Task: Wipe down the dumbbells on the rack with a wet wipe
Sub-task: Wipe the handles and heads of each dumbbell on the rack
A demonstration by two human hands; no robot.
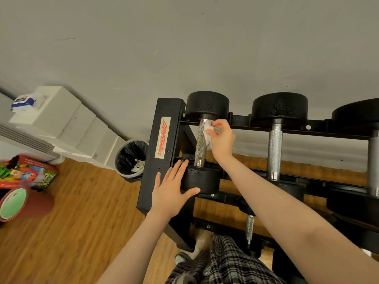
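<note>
On the black steel dumbbell rack (158,152), whose end post carries a silver label with red script reading "Life Fitness" (162,137), the leftmost black round-headed dumbbell with a knurled chrome handle (200,144) lies just beside that post. The right hand (221,140) pinches a crumpled white wet wipe (208,131) against the handle. The left hand (172,191), fingers straight and spread, presses the dumbbell's near head. A lined grey bin (131,158) stands beyond the post.
</note>
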